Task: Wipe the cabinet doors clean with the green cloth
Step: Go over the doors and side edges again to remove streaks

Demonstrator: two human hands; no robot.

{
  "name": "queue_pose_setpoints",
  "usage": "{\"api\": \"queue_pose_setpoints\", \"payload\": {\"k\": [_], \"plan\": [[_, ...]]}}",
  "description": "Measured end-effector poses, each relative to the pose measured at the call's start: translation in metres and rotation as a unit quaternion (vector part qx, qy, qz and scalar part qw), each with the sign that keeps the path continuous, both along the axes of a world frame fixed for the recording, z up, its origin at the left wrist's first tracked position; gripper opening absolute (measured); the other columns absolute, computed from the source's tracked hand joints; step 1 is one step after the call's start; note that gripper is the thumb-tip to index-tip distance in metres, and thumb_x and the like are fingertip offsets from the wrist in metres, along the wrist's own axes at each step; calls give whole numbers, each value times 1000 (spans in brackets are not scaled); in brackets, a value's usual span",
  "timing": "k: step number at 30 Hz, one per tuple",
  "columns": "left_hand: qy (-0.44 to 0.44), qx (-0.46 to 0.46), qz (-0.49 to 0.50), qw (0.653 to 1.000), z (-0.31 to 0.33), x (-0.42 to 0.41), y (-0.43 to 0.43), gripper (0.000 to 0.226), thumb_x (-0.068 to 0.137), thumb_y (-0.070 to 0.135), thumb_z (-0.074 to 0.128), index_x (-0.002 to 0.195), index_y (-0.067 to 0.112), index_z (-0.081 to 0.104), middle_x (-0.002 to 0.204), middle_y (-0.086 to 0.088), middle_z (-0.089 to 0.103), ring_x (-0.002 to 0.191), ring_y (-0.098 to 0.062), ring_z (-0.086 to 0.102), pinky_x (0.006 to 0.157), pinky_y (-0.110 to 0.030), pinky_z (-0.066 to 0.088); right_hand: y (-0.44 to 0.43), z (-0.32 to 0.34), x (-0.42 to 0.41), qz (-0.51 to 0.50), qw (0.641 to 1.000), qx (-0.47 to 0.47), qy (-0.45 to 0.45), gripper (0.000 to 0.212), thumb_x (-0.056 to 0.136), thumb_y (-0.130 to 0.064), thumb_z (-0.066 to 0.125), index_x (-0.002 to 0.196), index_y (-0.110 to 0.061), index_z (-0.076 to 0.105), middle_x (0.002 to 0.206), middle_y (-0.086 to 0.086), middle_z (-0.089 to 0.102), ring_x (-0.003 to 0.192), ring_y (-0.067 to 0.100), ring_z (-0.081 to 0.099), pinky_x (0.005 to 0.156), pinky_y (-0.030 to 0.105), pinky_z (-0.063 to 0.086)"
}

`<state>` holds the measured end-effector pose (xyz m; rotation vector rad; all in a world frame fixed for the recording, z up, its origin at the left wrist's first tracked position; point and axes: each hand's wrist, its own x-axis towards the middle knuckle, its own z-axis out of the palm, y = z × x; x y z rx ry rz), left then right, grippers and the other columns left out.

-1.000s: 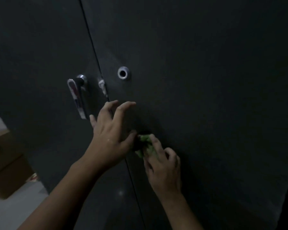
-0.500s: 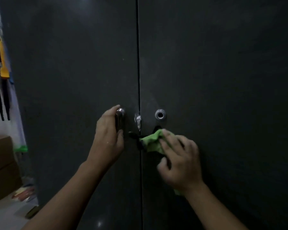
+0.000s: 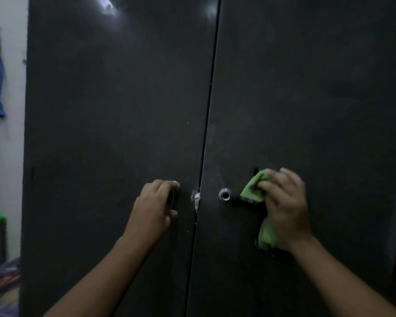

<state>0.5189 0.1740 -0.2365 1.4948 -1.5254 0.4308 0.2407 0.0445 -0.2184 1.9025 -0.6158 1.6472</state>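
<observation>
Item: green cloth [image 3: 253, 189], bunched in your right hand [image 3: 284, 207], fingers curled over it against the right door [image 3: 306, 99], just beside the keyhole [image 3: 224, 194]. Left hand [image 3: 154, 207] wraps the handle [image 3: 172, 195]. Risk: cloth snagging keyhole or seam tab [image 3: 196, 200]. Room: bare panel above and rightward.

Left hand [image 3: 152, 208] grips the handle [image 3: 172, 195]; right hand [image 3: 284, 204] presses green cloth [image 3: 254, 191] on right door [image 3: 306, 110].
</observation>
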Motion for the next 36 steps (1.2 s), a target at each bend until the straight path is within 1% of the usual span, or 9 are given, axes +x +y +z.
{"api": "queue_pose_setpoints", "payload": {"k": [3, 6, 12, 16, 21, 27, 29, 32, 36], "plan": [[-8, 0, -3, 1000, 0, 2, 0, 66, 74, 9, 79, 131, 31, 54, 128, 12, 52, 118, -10, 43, 96, -40, 49, -1, 64, 7, -8, 993, 26, -113, 37, 85, 12, 53, 108, -5, 77, 130, 13, 65, 126, 44, 50, 113, 29, 32], [-16, 2, 4, 1000, 1, 4, 0, 66, 75, 13, 79, 131, 34, 52, 129, 15, 50, 118, -8, 42, 96, -37, 47, 7, 120, 41, 8, 991, 36, -125, 47, 83, 14, 48, 118, -4, 73, 135, 14, 63, 127, 47, 49, 112, 33, 32], [-20, 0, 16, 1000, 2, 3, -1, 66, 74, 16, 79, 130, 37, 51, 128, 22, 47, 120, -5, 42, 93, -31, 44, 15, 133, 93, -91, 989, 2, 118, 59, 86, -48, 56, 135, -16, 62, 147, 2, 51, 137, 35, 40, 115, 50, 32], [-14, 2, 20, 1000, 1, 2, -2, 67, 73, 16, 80, 129, 38, 51, 128, 23, 47, 119, -5, 41, 92, -32, 44, 1, 108, 74, -49, 957, -87, 272, 40, 89, -36, 66, 126, -23, 70, 140, -5, 60, 133, 31, 49, 110, 51, 39], [-7, 15, 25, 1000, 2, 1, 0, 68, 70, 17, 82, 127, 39, 51, 127, 20, 49, 118, -9, 43, 88, -33, 43, -1, 59, 58, -29, 890, -71, 449, 39, 86, -39, 58, 122, -34, 72, 136, -16, 61, 135, 20, 48, 112, 46, 38], [-27, 31, 29, 999, 5, 0, 5, 67, 78, 23, 78, 133, 40, 44, 131, 19, 45, 121, -7, 39, 94, -31, 41, 8, 52, 56, -35, 826, -107, 553, 28, 80, -36, 75, 108, -34, 76, 122, -17, 66, 129, 19, 50, 106, 44, 49], [-27, 31, 30, 999, 5, 0, 5, 66, 78, 24, 77, 133, 41, 43, 131, 20, 44, 121, -6, 39, 93, -30, 41, 6, 65, 63, -9, 852, -152, 500, 22, 85, -29, 69, 105, -28, 79, 118, -12, 70, 124, 22, 53, 106, 40, 47], [-26, 33, 32, 999, 5, 0, 4, 66, 81, 25, 75, 133, 43, 40, 132, 20, 42, 123, -5, 37, 97, -29, 40, 0, 86, 81, 50, 948, -126, 288, 26, 87, -15, 60, 103, -14, 80, 114, -2, 73, 120, 28, 53, 101, 45, 45], [7, 37, 16, 999, 4, -3, 4, 62, 84, 23, 73, 135, 41, 41, 135, 18, 44, 123, -5, 40, 102, -35, 43, 9, 122, 119, 9, 980, -55, 191, 35, 79, -7, 67, 112, -13, 77, 123, 3, 69, 123, 37, 53, 103, 51, 47]]}}
